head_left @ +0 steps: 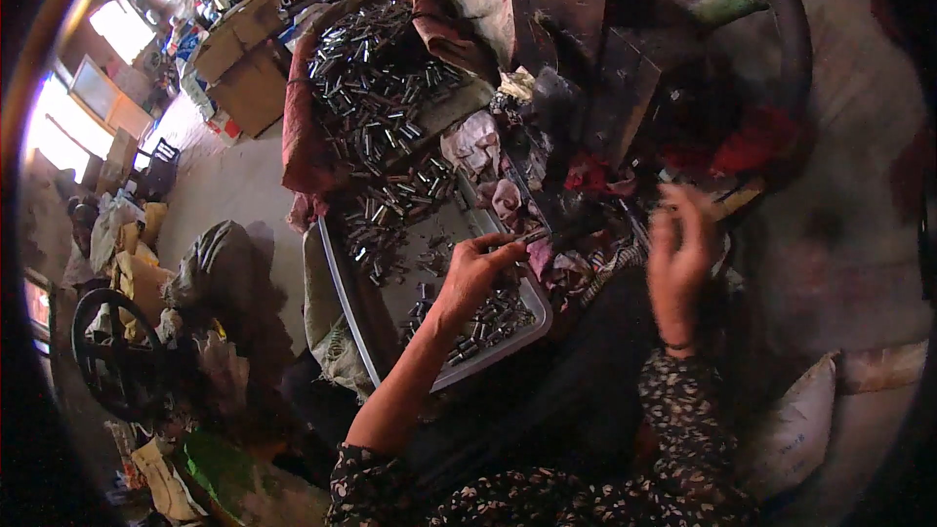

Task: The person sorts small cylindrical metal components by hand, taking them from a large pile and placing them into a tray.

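Note:
My left hand reaches over the near right part of a grey plastic tray. Its thumb and fingers are pinched together around a small metal piece, mostly covered by the fingertips. Loose metal cylinders, short and shiny, lie in the tray below that hand. To the right, my right hand is raised near red cloth and a dark metal machine. Motion smears its fingers, so whether they hold anything is unclear.
Beyond the tray, a large heap of metal cylinders spills from a reddish sack. Crumpled rags lie between tray and machine. A curved wheel rim stands at far right. Cardboard boxes and a black handwheel are at left.

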Demonstrator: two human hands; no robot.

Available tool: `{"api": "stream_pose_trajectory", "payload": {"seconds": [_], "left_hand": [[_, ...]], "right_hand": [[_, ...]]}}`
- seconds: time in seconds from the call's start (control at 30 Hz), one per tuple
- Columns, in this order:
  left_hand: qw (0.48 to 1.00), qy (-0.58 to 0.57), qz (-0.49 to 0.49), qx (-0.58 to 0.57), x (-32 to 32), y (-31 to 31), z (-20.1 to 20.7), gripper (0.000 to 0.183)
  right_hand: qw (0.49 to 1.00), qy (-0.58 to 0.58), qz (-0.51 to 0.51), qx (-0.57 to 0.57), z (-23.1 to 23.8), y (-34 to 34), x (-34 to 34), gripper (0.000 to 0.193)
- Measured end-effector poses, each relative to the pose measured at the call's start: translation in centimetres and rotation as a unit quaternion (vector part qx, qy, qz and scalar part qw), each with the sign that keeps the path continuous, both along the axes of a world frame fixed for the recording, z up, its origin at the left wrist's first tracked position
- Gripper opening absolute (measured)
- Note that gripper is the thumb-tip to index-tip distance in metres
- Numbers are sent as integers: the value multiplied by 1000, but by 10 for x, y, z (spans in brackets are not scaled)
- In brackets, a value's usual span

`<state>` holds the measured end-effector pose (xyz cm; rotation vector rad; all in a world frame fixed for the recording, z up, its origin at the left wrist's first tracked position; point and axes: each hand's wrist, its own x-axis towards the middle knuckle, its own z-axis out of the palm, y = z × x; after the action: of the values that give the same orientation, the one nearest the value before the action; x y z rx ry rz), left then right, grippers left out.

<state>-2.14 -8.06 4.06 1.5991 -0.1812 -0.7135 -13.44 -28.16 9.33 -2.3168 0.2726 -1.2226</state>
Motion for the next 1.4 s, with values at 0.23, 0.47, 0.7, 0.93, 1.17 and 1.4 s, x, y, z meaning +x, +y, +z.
{"api": "stream_pose_trajectory", "payload": {"seconds": [0.23, 0.47, 0.7, 0.93, 1.17, 1.4], "left_hand": [[995, -93, -35, 7, 20, -28, -7, 27], [996, 27, 33, -81, 49, -42, -13, 25], [990, 85, 81, -79, 78, -52, -29, 24], [986, 121, 94, -68, 84, -62, -32, 22], [995, -79, 48, 39, 92, -79, -40, 26], [979, -178, 82, 49, 85, -96, -45, 40]], "right_hand": [[947, -182, -212, -156, 42, -99, -3, 36], [953, -164, -252, -32, 35, -166, 43, 54], [958, -123, -257, -42, 49, -184, 43, 55], [985, -64, -156, -23, 97, -217, 58, 56], [977, 70, -200, 17, 138, -245, 81, 31], [962, -95, -207, -152, 92, -278, 56, 66]]}}
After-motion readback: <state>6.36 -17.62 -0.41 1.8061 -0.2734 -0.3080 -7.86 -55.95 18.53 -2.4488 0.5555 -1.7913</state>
